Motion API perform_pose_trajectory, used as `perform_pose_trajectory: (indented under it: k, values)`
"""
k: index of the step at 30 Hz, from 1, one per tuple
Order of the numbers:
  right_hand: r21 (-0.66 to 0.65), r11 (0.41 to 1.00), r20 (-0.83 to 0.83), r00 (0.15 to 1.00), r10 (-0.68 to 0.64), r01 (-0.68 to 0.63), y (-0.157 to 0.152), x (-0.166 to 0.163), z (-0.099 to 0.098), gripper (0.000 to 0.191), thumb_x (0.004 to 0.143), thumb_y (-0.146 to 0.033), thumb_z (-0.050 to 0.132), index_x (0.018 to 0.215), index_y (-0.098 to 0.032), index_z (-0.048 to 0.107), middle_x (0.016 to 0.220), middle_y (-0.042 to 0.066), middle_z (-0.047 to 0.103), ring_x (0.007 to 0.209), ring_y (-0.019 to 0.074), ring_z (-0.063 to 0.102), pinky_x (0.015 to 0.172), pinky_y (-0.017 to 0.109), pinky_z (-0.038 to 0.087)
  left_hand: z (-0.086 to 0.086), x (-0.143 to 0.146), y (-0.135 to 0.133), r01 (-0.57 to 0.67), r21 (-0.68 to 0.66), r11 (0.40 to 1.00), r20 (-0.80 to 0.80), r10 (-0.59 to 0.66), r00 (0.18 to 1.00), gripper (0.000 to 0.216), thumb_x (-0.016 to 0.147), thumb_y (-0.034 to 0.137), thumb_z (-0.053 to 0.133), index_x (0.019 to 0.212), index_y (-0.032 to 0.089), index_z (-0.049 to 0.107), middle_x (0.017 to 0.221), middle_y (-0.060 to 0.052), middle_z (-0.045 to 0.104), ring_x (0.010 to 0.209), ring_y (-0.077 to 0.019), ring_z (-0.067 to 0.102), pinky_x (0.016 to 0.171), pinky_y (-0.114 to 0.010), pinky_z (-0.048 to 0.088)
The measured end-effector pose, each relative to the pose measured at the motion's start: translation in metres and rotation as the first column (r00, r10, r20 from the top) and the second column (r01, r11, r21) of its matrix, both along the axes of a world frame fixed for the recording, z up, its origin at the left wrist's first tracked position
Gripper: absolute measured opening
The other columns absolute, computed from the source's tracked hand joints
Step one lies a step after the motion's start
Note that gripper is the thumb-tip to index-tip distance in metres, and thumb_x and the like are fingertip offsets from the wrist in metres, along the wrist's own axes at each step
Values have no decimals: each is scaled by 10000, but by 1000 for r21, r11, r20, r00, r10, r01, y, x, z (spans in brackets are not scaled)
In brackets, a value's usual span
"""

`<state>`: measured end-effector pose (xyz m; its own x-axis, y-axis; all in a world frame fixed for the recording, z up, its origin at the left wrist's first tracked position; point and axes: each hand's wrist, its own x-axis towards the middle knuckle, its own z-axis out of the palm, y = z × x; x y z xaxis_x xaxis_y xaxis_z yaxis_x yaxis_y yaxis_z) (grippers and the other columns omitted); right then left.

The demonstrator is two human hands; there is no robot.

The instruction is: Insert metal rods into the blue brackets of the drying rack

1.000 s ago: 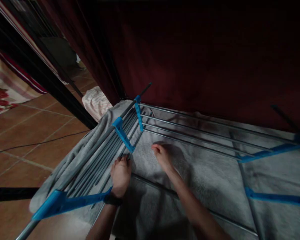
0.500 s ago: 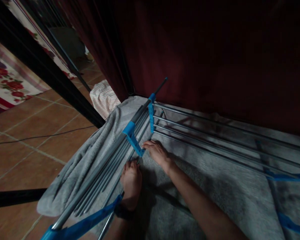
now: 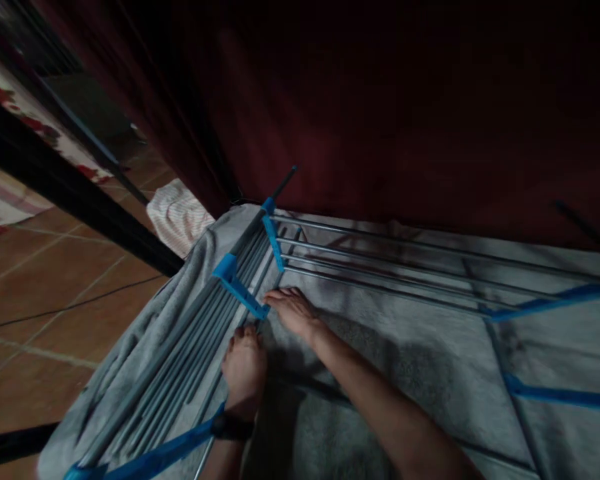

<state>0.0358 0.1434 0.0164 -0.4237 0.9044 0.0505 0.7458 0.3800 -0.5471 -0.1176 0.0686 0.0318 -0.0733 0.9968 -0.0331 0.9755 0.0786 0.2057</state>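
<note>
A partly assembled rack of grey metal tubes and blue plastic brackets lies on a grey blanket (image 3: 410, 340). My left hand (image 3: 245, 363), with a dark band at the wrist, is closed around a thin metal tube (image 3: 211, 393) just below a blue bracket (image 3: 244, 293). The fingers of my right hand (image 3: 293, 310) pinch that bracket's lower end, where the thin tube meets it; the exact contact is hidden. Farther back, another blue bracket (image 3: 274, 243) holds several parallel tubes (image 3: 380, 260) stretching to the right.
Several loose tubes (image 3: 185, 373) lie along the blanket's left side. Blue arms (image 3: 565, 393) stick out at the right. A dark red curtain (image 3: 380, 133) hangs behind. Black poles (image 3: 85, 180) cross the left, above a tiled floor (image 3: 45, 287) with a cable (image 3: 80, 303).
The view has turned slightly to the right, so the rack and hands appear shifted left. Both hands keep nearly the same places on the tube and bracket.
</note>
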Motion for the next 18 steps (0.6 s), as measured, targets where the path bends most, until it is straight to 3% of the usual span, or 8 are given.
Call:
perform_pose_trajectory:
  k: [2,5,8,9,11,13,15,18]
  values:
    - [21,998,-28,998,-64,64,-19,10,3,520,1000,-133,449,1475,-325,541,1587,-2,533,1387,185,517,1176,381,393,1,0,-3,63,101,993,20,-65,998,343,957,330,487,1124,131,712,1092,-230,683,1030,-396,630,932,-513,483]
    - [34,967,-144,959,-244,252,-67,38,5,512,1016,-193,443,1517,-283,495,1623,35,489,1421,184,500,1194,369,409,-4,16,-2,174,260,950,253,-241,937,398,942,431,509,1133,156,725,1132,-228,679,1107,-435,606,1025,-578,443]
    - [-27,869,-334,814,-474,495,-135,79,6,438,1024,-224,427,1423,-292,595,1445,49,641,1336,194,575,1151,380,463,-8,63,-1,364,173,915,576,-393,716,292,890,432,598,1043,240,755,1094,-136,730,1040,-343,669,987,-451,507]
    - [-55,808,-380,736,-561,587,-161,94,6,414,1023,-242,428,1379,-302,631,1370,53,677,1285,207,606,1134,394,478,-7,85,-2,443,129,887,660,-410,629,249,879,413,619,1007,254,762,1057,-112,747,994,-313,689,949,-412,528]
    - [-99,626,-431,533,-728,774,-213,126,4,362,1016,-290,437,1275,-291,691,1232,81,715,1182,239,646,1083,418,509,-1,134,-7,586,89,805,744,-445,499,210,905,359,603,976,257,772,1015,-92,767,946,-277,709,905,-375,546]
    - [-113,374,-420,297,-857,921,-261,157,-2,330,1012,-329,430,1169,-295,718,1121,96,717,1122,266,649,1060,449,509,6,186,-15,679,132,722,738,-530,419,238,948,276,542,996,243,772,1030,-95,767,972,-260,711,933,-370,544]
    - [-42,157,-364,131,-922,987,-303,185,-10,304,1007,-376,428,1110,-297,703,1085,96,699,1087,280,635,1057,480,497,10,237,-24,807,188,560,694,-657,295,270,970,208,509,1046,237,766,1115,-94,756,1065,-243,696,1011,-369,529]
    - [138,14,-251,49,-967,990,-347,216,-25,314,990,-444,448,1135,-259,656,1074,121,655,1044,307,606,1006,527,501,5,302,-38,923,256,286,583,-808,89,370,958,97,473,1178,235,736,1258,-87,718,1204,-217,645,1103,-367,492]
